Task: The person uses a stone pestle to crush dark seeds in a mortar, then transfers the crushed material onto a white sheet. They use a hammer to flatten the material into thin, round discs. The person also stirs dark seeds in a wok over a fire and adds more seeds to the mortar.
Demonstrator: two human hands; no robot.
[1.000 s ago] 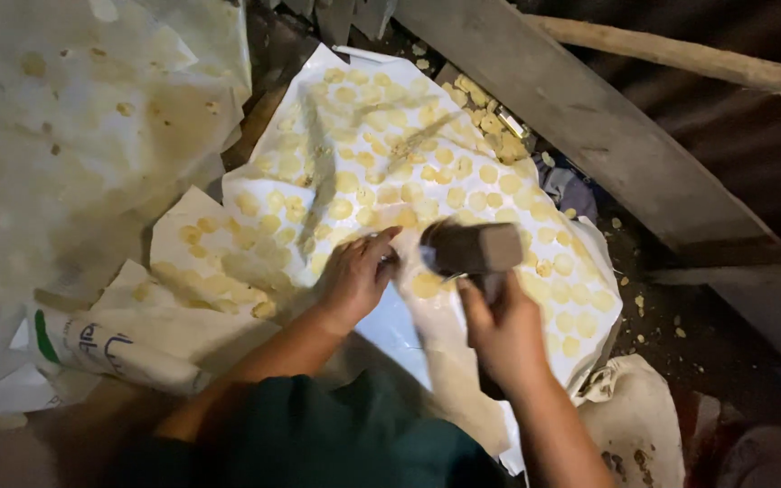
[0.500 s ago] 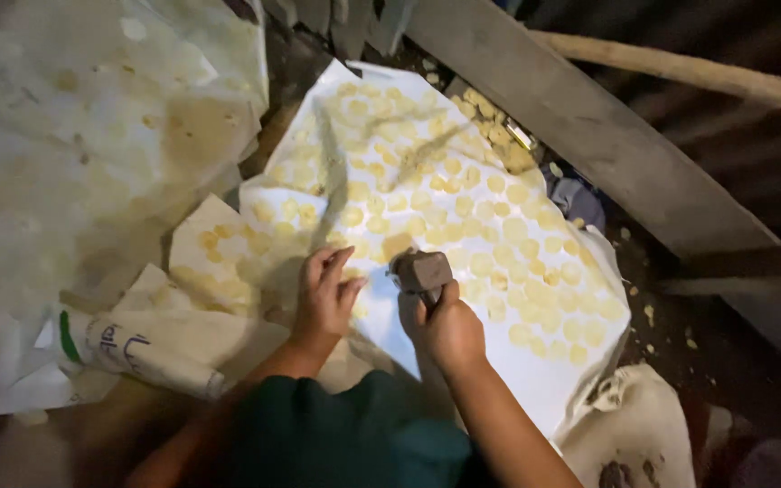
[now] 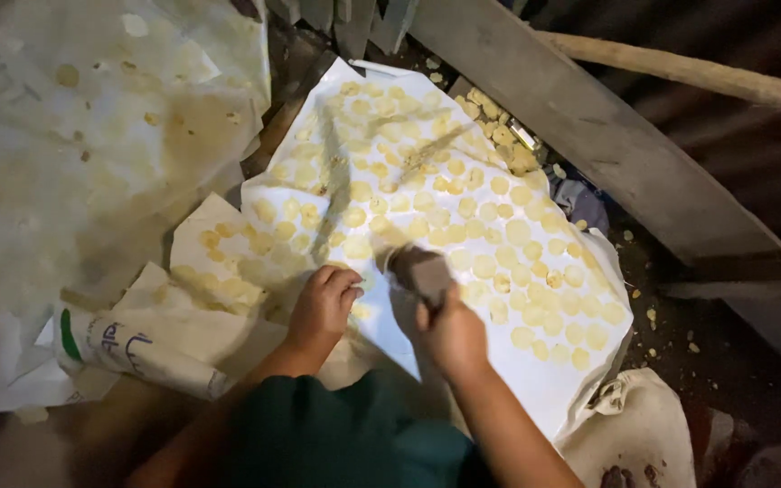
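A white sheet (image 3: 535,389) lies spread on the ground, covered with several small round yellow discs (image 3: 517,233). My right hand (image 3: 452,336) grips a dark flat block-like tool (image 3: 418,268) held just above the sheet's near part. My left hand (image 3: 323,305) rests next to it on the sheet's near edge, fingers curled, touching the sheet close to the tool. My dark green sleeves show at the bottom of the view.
Stained white sacks (image 3: 92,163) lie to the left, one rolled with printed marks (image 3: 137,352). A grey wooden beam (image 3: 607,136) and a pole (image 3: 698,77) run diagonally at the right. Another sack (image 3: 644,434) sits at lower right on dirt strewn with crumbs.
My right hand has brought the tool leftward and nearer to my left hand over the last second. My left hand has stayed on the sheet's near edge, its fingers curling in.
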